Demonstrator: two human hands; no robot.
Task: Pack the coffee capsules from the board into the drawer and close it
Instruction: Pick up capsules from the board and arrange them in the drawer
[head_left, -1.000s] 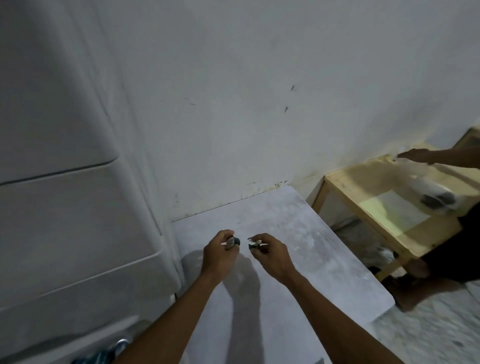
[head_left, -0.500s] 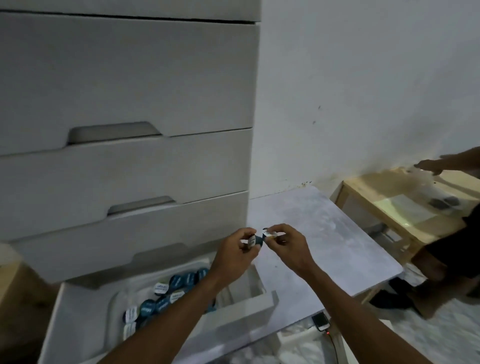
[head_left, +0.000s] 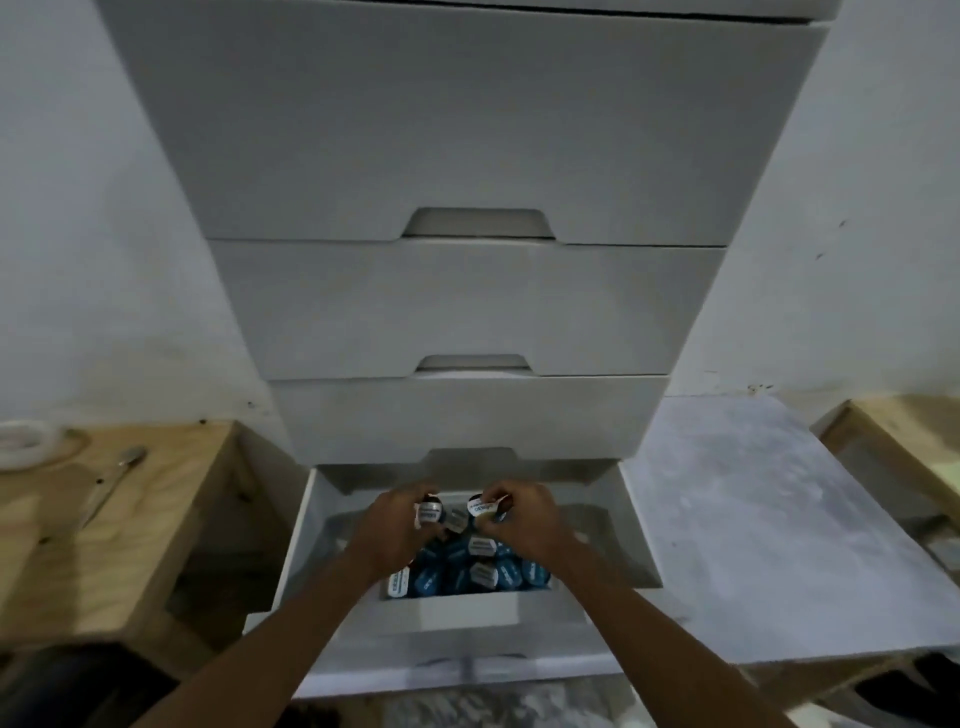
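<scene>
The bottom drawer (head_left: 301, 545) of a white chest is pulled out, and several blue coffee capsules with white labels (head_left: 480, 569) lie heaped inside it. Over the drawer's back half, my left hand (head_left: 397, 530) is closed around a capsule (head_left: 430, 512). My right hand (head_left: 522, 519) pinches another capsule (head_left: 480, 506) close beside it. The two hands nearly touch above the pile. The grey board (head_left: 753, 545) lies to the right of the drawer, with no capsules showing on it.
Three shut drawers (head_left: 467, 312) of the chest rise above the open one. A wooden table (head_left: 119, 509) on the left carries a tape roll (head_left: 23, 444) and a metal tool (head_left: 117, 478). Another wooden table (head_left: 904, 441) stands at the far right.
Both hands carried their capsules from over the grey board leftwards to above the open drawer. My view swung left, so the chest now sits in the middle.
</scene>
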